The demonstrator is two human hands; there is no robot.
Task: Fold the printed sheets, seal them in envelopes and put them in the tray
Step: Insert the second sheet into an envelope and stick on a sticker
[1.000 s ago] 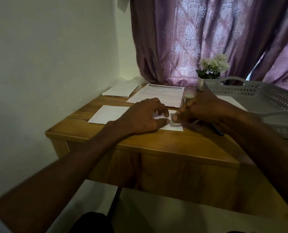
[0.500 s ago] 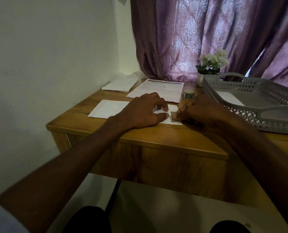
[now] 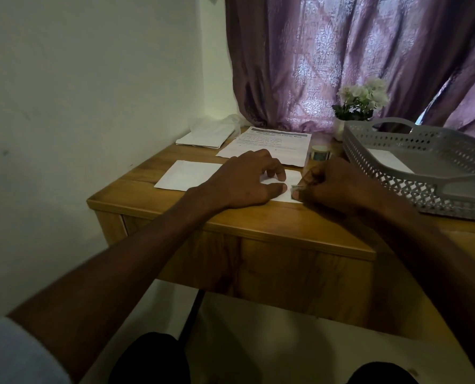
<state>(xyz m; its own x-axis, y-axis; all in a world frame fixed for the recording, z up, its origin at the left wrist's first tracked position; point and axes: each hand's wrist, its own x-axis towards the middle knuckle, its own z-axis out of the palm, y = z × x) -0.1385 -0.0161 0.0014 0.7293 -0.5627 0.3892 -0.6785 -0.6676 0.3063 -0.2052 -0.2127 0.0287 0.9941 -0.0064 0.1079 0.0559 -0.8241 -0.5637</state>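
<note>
Barely anything has moved: left hand (image 3: 244, 181) still presses flat on the envelope (image 3: 188, 175), right hand (image 3: 333, 184) still pinches a sticker (image 3: 296, 189) at its corner

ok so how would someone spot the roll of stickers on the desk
Start at the grey perforated tray on the right side of the wooden desk. Beside its near-left corner, next to the printed sheet, stands the sticker roll. It is the only small round thing among flat papers.
</note>
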